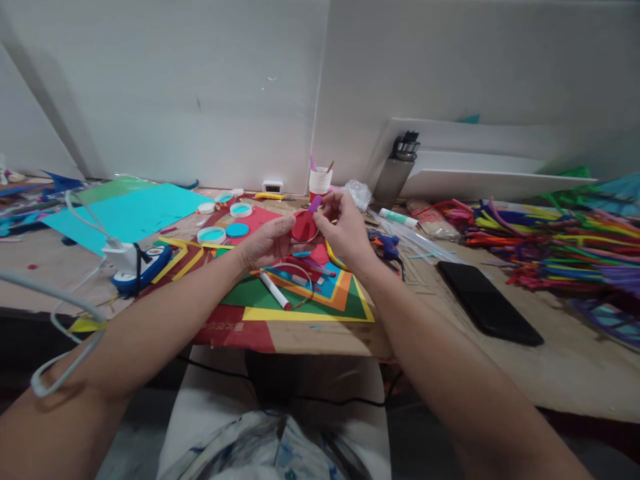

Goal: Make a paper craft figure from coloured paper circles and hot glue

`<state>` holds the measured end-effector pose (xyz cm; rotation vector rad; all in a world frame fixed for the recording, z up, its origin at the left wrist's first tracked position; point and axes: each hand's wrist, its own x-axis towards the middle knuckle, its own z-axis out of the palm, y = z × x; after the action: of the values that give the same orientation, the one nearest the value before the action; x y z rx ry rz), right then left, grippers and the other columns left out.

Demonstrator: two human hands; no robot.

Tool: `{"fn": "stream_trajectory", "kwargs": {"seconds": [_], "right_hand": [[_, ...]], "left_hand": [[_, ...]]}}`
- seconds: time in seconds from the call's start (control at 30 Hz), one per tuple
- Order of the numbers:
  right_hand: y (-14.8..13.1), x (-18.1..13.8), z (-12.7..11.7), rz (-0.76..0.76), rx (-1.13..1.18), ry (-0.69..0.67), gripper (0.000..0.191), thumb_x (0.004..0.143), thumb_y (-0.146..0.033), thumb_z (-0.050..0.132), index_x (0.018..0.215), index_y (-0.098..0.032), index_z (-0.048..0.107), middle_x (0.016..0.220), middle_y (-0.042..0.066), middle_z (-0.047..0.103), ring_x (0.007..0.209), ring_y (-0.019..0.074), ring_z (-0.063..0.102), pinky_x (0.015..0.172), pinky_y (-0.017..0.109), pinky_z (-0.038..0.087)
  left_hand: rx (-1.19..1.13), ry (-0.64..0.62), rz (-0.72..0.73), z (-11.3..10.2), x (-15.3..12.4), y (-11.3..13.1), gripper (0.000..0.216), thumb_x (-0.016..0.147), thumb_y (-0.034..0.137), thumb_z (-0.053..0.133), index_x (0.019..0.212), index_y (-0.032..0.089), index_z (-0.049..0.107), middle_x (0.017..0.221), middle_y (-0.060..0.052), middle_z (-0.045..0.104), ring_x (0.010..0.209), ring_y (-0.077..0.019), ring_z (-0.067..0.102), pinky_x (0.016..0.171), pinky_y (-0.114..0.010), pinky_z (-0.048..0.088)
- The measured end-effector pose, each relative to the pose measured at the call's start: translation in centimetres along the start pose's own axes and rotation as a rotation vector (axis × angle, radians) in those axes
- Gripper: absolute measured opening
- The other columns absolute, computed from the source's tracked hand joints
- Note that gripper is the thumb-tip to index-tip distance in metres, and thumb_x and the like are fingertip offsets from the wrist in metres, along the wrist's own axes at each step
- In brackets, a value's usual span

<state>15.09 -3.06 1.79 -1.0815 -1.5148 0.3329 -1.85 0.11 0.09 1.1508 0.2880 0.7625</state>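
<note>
snugly between both hands (273,241) (346,230), red disc (303,227)

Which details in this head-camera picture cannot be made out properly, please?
In the head view:
Left hand: its fingers are partly hidden behind the red round piece.
Purple piece: too small and blurred to tell how the right hand grips it.
White display device: any reading is too small.
Coloured stems: cut off by the right edge.
</note>
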Motion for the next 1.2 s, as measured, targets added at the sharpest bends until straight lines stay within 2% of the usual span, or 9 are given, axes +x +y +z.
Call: {"fn": "stream_trajectory", "kwargs": {"seconds": [0.13,0.3,0.43,0.57,0.67,0.77,0.97,1.2], "right_hand": [[0.5,0.3,0.2,0.176,0.261,-0.122,0.024,0.076,-0.034,0.058,0.096,-0.02,0.056,0.085,0.002,0.059,0.072,0.0137,0.055,0.063,0.029,0.048],[0.6,0.3,0.1,0.249,0.403,-0.156,0.026,0.078,-0.045,0.058,0.082,-0.02,0.06,0.074,-0.001,0.057,0.058,0.0102,0.05,0.052,0.024,0.044],[0.5,0.3,0.0,0.231,0.385,-0.151,0.029,0.08,-0.048,0.055,0.079,-0.019,0.06,0.074,0.0,0.058,0.057,0.01,0.05,0.052,0.024,0.044],[0.4,0.2,0.0,0.207,0.345,-0.18,0.027,0.079,-0.046,0.057,0.081,-0.019,0.061,0.073,0.0,0.059,0.058,0.0117,0.052,0.053,0.026,0.046],[0.5,0.0,0.2,0.142,0.178,-0.157,0.022,0.073,-0.036,0.065,0.087,-0.019,0.062,0.075,0.001,0.06,0.064,0.0134,0.053,0.056,0.027,0.047],[0.8,-0.1,0.4,0.062,0.03,-0.104,0.019,0.07,-0.028,0.065,0.086,-0.019,0.064,0.075,0.0,0.058,0.067,0.0138,0.052,0.06,0.028,0.047],[1.1,-0.1,0.3,0.061,0.054,-0.088,0.02,0.07,-0.024,0.063,0.089,-0.019,0.066,0.078,0.001,0.059,0.069,0.0141,0.052,0.06,0.027,0.046],[0.8,-0.3,0.2,0.06,0.015,-0.052,0.016,0.069,-0.023,0.062,0.085,-0.018,0.066,0.077,0.002,0.06,0.068,0.0144,0.053,0.058,0.028,0.046]], "left_hand": [[-0.062,-0.029,-0.033,0.0,-0.2,0.3,0.041,0.092,0.037,0.048,0.121,0.011,0.061,0.116,-0.017,0.067,0.109,-0.0286,0.064,0.094,-0.041,0.05],[-0.112,-0.047,-0.094,0.0,-0.2,0.3,0.043,0.093,0.034,0.043,0.122,0.009,0.06,0.118,-0.019,0.066,0.111,-0.0309,0.063,0.095,-0.047,0.048],[-0.124,-0.014,-0.095,0.0,-0.1,0.3,0.041,0.092,0.03,0.042,0.12,0.008,0.062,0.116,-0.018,0.067,0.106,-0.0299,0.065,0.092,-0.047,0.049],[-0.112,0.02,-0.083,0.2,0.0,0.2,0.036,0.09,0.028,0.044,0.113,0.01,0.065,0.105,-0.016,0.071,0.101,-0.0286,0.067,0.087,-0.044,0.052],[-0.104,0.029,-0.061,0.2,0.0,0.0,0.033,0.089,0.026,0.044,0.11,0.011,0.066,0.101,-0.014,0.073,0.099,-0.0276,0.068,0.088,-0.045,0.051],[-0.103,0.033,-0.052,0.1,0.1,-0.1,0.036,0.092,0.031,0.041,0.109,0.011,0.066,0.105,-0.015,0.072,0.101,-0.0278,0.067,0.09,-0.047,0.05],[-0.11,0.12,-0.064,0.3,0.3,-0.2,0.038,0.096,0.032,0.037,0.107,0.011,0.066,0.102,-0.015,0.072,0.099,-0.0254,0.067,0.094,-0.048,0.049],[-0.09,0.133,-0.096,0.6,0.3,-0.3,0.042,0.098,0.033,0.033,0.114,0.01,0.064,0.103,-0.017,0.072,0.098,-0.0255,0.068,0.095,-0.048,0.048]]}}
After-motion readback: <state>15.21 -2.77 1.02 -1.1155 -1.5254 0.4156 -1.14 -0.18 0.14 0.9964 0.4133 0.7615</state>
